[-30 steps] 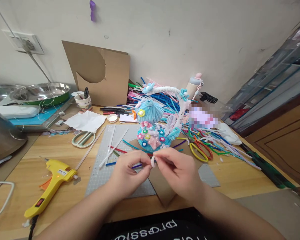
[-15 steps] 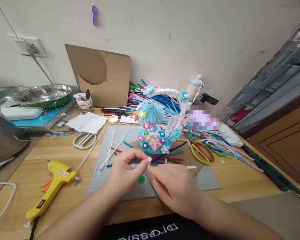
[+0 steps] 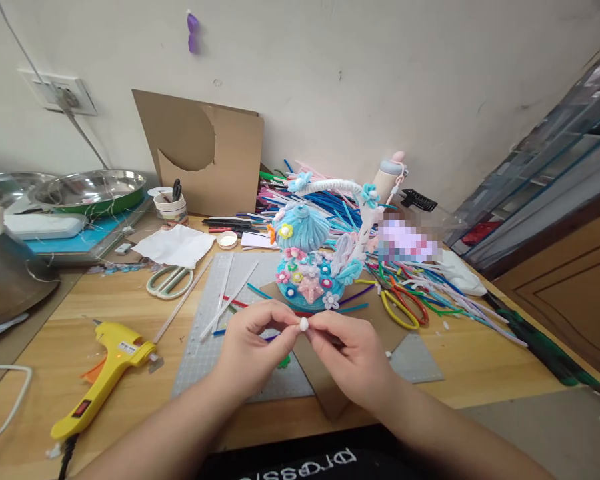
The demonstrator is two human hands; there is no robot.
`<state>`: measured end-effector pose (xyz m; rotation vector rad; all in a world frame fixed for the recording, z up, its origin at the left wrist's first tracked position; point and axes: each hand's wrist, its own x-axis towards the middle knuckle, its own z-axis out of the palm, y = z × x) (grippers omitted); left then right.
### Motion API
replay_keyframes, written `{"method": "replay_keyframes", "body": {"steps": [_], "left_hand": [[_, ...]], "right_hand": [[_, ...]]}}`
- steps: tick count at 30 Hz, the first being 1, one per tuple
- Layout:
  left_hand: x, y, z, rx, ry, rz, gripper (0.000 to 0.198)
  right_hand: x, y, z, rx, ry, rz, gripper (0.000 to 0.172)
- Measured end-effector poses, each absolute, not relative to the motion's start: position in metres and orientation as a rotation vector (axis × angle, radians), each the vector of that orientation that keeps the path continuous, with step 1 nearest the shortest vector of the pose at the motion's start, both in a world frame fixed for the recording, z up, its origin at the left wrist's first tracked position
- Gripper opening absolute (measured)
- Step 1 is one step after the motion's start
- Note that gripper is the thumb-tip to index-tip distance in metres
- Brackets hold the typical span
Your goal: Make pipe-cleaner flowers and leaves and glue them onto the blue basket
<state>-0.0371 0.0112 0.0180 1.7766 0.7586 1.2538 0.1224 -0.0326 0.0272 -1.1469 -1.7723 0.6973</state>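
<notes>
Pinched between both hands is a white pipe cleaner point(image 3: 304, 324), coiled into a small bud. My left hand point(image 3: 257, 337) holds it from the left between thumb and forefinger. From the right, the thumb and forefinger of my right hand point(image 3: 353, 353) press on the same coil. Just beyond the hands stands a decorated basket point(image 3: 313, 273) with a blue shell-shaped lid, a white wrapped handle and many small flowers. Coloured pipe cleaners point(image 3: 347, 308) lie at its foot. A green curled piece point(image 3: 284, 362) shows partly behind my left hand.
A yellow glue gun point(image 3: 115, 360) lies at left, near pale-handled scissors point(image 3: 170, 282). Under my hands are a grey cutting mat point(image 3: 190, 360) and a cardboard piece point(image 3: 325, 383). Yellow-and-orange-handled scissors point(image 3: 403, 307) lie at right. Pipe cleaners are heaped behind the basket; cardboard point(image 3: 237, 160) leans on the wall.
My right hand has turned and risen slightly, its fingers now meeting my left fingertips. The short loose tail of the white pipe cleaner is no longer visible; only a compact coil shows.
</notes>
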Motion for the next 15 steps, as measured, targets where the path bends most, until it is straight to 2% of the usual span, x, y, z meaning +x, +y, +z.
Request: {"method": "replay_keyframes", "body": {"steps": [5,11,15], "left_hand": [[-0.038,0.014,0.021,2.017,0.691,1.392,0.008],[-0.040,0.013,0.028,2.124,0.493,1.172,0.009],[-0.039,0.003,0.031,2.228,0.415,1.054,0.008]], "right_hand": [[0.127,-0.035,0.029,-1.171,-1.874,0.686,0.021],[0.140,-0.037,0.035,-1.136,-1.850,1.031,0.014],[0.148,-0.048,0.039,-1.212,-1.845,1.216,0.016]]}}
